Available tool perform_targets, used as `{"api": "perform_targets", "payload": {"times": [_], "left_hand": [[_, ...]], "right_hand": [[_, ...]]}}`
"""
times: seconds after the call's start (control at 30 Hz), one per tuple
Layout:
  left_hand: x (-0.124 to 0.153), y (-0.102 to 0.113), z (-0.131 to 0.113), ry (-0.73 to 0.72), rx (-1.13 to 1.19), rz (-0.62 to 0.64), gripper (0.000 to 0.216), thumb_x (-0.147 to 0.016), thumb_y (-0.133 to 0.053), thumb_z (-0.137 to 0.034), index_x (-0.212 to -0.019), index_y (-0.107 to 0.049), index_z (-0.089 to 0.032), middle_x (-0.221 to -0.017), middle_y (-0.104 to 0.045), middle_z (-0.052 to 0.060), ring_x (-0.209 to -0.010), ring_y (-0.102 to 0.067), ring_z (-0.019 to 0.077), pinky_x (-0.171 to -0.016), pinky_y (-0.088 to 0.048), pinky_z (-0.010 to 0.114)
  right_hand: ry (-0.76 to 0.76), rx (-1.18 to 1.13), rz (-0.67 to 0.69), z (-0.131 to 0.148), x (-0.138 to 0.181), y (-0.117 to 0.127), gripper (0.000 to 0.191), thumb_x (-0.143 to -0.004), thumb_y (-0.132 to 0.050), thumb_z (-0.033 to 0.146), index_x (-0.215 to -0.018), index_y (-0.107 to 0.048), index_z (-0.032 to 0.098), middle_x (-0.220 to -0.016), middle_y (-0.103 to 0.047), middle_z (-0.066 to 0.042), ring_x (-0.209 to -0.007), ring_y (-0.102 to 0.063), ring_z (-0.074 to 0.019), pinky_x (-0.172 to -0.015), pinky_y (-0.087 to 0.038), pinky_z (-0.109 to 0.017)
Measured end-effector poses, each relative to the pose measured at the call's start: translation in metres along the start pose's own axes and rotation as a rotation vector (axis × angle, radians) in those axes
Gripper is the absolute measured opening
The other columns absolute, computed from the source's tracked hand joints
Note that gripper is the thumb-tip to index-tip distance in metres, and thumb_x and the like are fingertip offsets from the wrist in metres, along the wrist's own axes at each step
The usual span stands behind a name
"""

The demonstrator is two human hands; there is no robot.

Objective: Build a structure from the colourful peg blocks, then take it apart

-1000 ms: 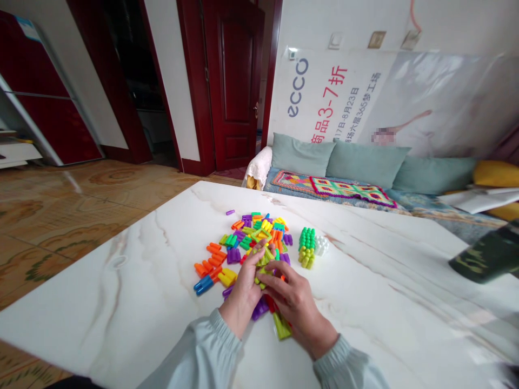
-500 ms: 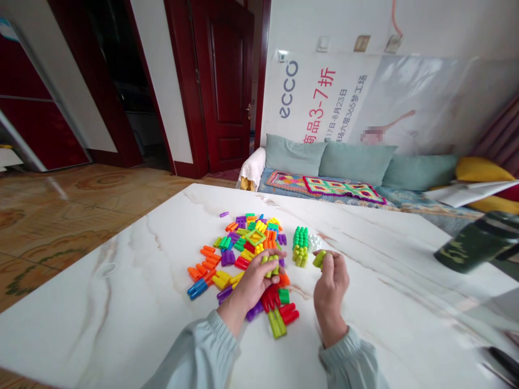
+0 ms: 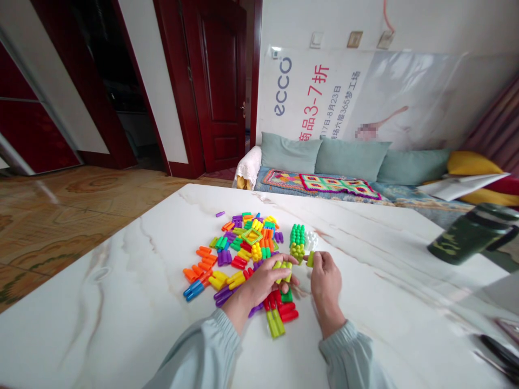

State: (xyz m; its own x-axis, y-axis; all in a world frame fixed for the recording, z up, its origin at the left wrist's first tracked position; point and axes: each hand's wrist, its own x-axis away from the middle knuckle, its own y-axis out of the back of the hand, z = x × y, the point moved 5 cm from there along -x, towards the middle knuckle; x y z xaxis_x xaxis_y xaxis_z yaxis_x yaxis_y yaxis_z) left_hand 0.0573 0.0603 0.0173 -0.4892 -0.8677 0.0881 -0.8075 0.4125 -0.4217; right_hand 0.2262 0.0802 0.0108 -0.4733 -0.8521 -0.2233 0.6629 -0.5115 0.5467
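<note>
Blocks [image 3: 283, 272] in L hand [image 3: 263, 282] & R hand [image 3: 326, 276], lime grn, shiny

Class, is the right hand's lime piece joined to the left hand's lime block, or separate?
Separate. The right hand pinches the lime piece; the left hand holds the lime block, and white tabletop shows between the hands.

Of the two hands, the left hand [image 3: 259, 282] has at least one lime block [image 3: 283, 272] and the right hand [image 3: 327, 282] one lime piece [image 3: 310, 259]. The heap of coloured blocks [image 3: 224, 258] overlaps too much to count; right of it are one green group [image 3: 297, 235], one lime group [image 3: 297, 252] and one white group [image 3: 311, 240]. There is one flask [image 3: 460, 237] at right, with three blue-green cushions [image 3: 352, 159] far off.
</note>
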Motion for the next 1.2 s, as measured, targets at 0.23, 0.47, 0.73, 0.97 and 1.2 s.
{"api": "perform_targets", "payload": {"times": [0.23,0.47,0.73,0.97,1.2], "left_hand": [[0.001,0.004,0.003,0.011,-0.021,-0.034,0.037,-0.076,-0.067,-0.028,-0.111,-0.062,-0.016,-0.073,-0.068,0.006,-0.052,-0.052,0.0088,-0.053,-0.035,0.021],[0.007,0.010,0.001,0.016,-0.012,-0.094,0.040,-0.075,-0.069,-0.026,-0.113,-0.063,-0.016,-0.069,-0.065,0.003,-0.055,-0.053,0.0098,-0.054,-0.036,0.021],[0.010,0.008,-0.002,0.030,0.015,-0.111,0.036,-0.075,-0.072,-0.025,-0.110,-0.066,-0.017,-0.065,-0.061,0.001,-0.056,-0.054,0.0105,-0.054,-0.037,0.021],[0.007,0.011,0.003,0.025,0.027,-0.083,0.037,-0.075,-0.073,-0.027,-0.110,-0.066,-0.016,-0.066,-0.063,0.001,-0.053,-0.053,0.0102,-0.053,-0.037,0.022],[0.006,0.011,0.004,0.023,-0.008,-0.085,0.036,-0.076,-0.071,-0.027,-0.110,-0.064,-0.016,-0.073,-0.068,0.005,-0.055,-0.055,0.0101,-0.055,-0.038,0.021]], "right_hand": [[0.061,0.044,0.007,0.008,0.006,-0.003,0.042,-0.089,-0.032,0.052,-0.084,-0.061,0.022,-0.071,-0.066,-0.006,-0.065,-0.058,-0.0216,-0.057,-0.030,-0.028],[0.075,0.003,0.061,0.007,0.009,-0.009,0.044,-0.090,-0.034,0.054,-0.085,-0.063,0.022,-0.065,-0.063,-0.002,-0.059,-0.055,-0.0195,-0.056,-0.030,-0.028],[0.132,-0.096,-0.097,-0.003,-0.009,0.006,0.050,-0.085,-0.044,0.057,-0.091,-0.073,0.017,-0.092,-0.071,-0.010,-0.067,-0.058,-0.0195,-0.064,-0.041,-0.031],[0.143,-0.120,-0.061,-0.007,-0.010,-0.005,0.047,-0.079,-0.049,0.053,-0.092,-0.074,0.015,-0.084,-0.074,-0.013,-0.075,-0.066,-0.0255,-0.070,-0.048,-0.036],[0.179,-0.100,-0.046,-0.007,-0.008,-0.010,0.038,-0.075,-0.050,0.045,-0.088,-0.070,0.016,-0.086,-0.075,-0.014,-0.077,-0.067,-0.0262,-0.073,-0.049,-0.038]]}}
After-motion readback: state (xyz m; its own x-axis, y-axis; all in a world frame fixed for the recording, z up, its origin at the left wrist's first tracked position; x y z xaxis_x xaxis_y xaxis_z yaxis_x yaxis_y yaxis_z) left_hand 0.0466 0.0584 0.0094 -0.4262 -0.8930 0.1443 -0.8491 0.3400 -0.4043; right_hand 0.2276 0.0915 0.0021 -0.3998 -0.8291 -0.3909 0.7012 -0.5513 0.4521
